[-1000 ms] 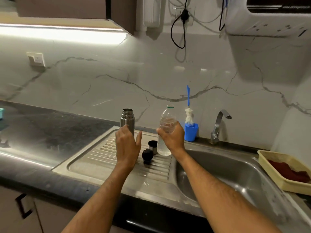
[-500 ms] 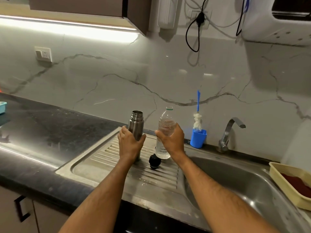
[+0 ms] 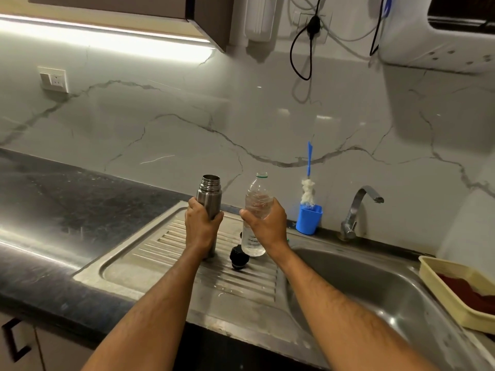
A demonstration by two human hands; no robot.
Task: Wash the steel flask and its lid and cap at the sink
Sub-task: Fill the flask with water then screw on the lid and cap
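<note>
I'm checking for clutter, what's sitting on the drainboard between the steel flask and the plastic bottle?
In the head view, only the black lid lies on the ridged drainboard, low between the steel flask and the plastic bottle.

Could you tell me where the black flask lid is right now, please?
The black lid lies on the ribbed drainboard, left of the sink basin, between the steel flask and the plastic bottle, just below the bottle's base.

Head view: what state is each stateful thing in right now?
Steel flask: uncapped, upright, gripped by left hand.
Clear plastic bottle: open, upright, held by right hand.
Black lid: off, lying on drainboard.
Chrome tap: not running.
</note>
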